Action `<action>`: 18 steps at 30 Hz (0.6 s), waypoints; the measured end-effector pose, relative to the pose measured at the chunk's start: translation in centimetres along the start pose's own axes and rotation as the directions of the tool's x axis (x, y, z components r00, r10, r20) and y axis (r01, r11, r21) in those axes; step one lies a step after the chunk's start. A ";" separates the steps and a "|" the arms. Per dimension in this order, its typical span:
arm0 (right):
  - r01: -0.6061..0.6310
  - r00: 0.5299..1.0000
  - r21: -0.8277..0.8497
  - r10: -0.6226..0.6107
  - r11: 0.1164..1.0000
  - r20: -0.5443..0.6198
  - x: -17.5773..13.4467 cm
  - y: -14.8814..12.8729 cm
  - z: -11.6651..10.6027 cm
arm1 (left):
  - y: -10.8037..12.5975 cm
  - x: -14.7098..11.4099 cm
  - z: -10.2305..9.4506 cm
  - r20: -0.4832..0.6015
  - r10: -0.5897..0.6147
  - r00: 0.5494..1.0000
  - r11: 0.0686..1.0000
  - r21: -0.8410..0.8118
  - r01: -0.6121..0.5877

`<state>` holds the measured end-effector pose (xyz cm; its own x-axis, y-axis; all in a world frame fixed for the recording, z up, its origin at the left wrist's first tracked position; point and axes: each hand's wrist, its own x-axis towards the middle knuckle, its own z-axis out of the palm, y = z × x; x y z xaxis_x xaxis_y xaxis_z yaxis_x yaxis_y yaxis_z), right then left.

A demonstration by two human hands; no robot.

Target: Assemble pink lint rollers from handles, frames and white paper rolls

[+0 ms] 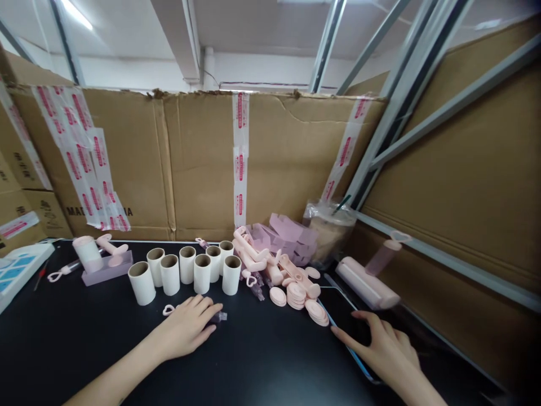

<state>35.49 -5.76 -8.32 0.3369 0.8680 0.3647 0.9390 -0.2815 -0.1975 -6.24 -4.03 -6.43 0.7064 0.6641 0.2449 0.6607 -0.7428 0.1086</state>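
Note:
My left hand (192, 324) rests on the black table, its fingers curled over a translucent purple handle (218, 317) with a pink heart-shaped loop (168, 309) at its other end. Most of that handle is hidden under the palm. At the right, my right hand (386, 344) spans a smartphone (344, 316) with a dark screen, thumb and fingertips at its edges. Several white rolls with cardboard cores (202, 276) stand upright beyond my left hand. Pink round caps (296, 294) and pink curved arms (253, 254) are heaped between the hands.
Folded lavender card pieces (291, 237) and a plastic drink cup (332, 231) stand at the back. A pink lint roller (367, 282) lies at right. Back left are a lavender box (107, 269), a roll (87, 252) and a white-blue tray (21, 270). Cardboard walls (203, 158) enclose the table.

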 end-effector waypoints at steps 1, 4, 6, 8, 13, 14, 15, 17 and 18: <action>0.005 1.000 0.004 -0.005 1.000 -0.003 0.0 0.0 0.0 | 0.0 0.0 0.0 -0.001 0.001 1.000 1.000 -0.001 -0.001; 0.002 1.000 0.022 -0.002 1.000 -0.002 0.0 -0.1 -0.2 | 0.1 0.0 -0.1 -0.006 0.001 1.000 1.000 -0.005 -0.001; -0.020 1.000 0.038 0.020 0.999 0.010 0.1 -0.3 -0.4 | 0.1 0.0 -0.1 -0.006 0.000 1.000 1.000 -0.001 0.000; -0.046 0.998 0.053 0.045 0.998 0.032 0.2 -0.7 -0.7 | 0.1 0.0 -0.2 -0.007 0.003 1.000 1.000 0.003 -0.003; -0.058 0.998 0.064 0.057 0.996 0.018 0.3 -1.6 -1.4 | 0.1 0.0 -0.3 -0.036 0.015 0.999 1.000 -0.003 -0.015; -0.059 0.998 0.063 0.058 0.996 0.014 0.3 -1.7 -1.6 | 0.2 0.0 -0.3 -0.040 0.015 0.999 1.000 0.002 -0.015; -0.062 0.998 0.063 0.061 0.996 0.015 0.3 -1.8 -1.7 | 0.2 0.0 -0.3 -0.040 0.013 0.999 1.000 0.009 -0.013; -0.070 0.997 0.061 0.070 0.996 0.014 0.4 -2.0 -1.8 | 0.2 0.0 -0.3 -0.036 0.012 0.999 1.000 0.022 -0.011; -0.074 0.997 0.059 0.074 0.996 0.009 0.4 -1.9 -1.8 | 0.2 0.0 -0.3 -0.033 0.012 0.999 1.000 0.026 -0.011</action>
<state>33.93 -5.59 -6.10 0.4045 0.8486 0.3409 0.9059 -0.3206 -0.2768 -6.19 -4.21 -6.14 0.7057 0.6519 0.2776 0.6591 -0.7478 0.0805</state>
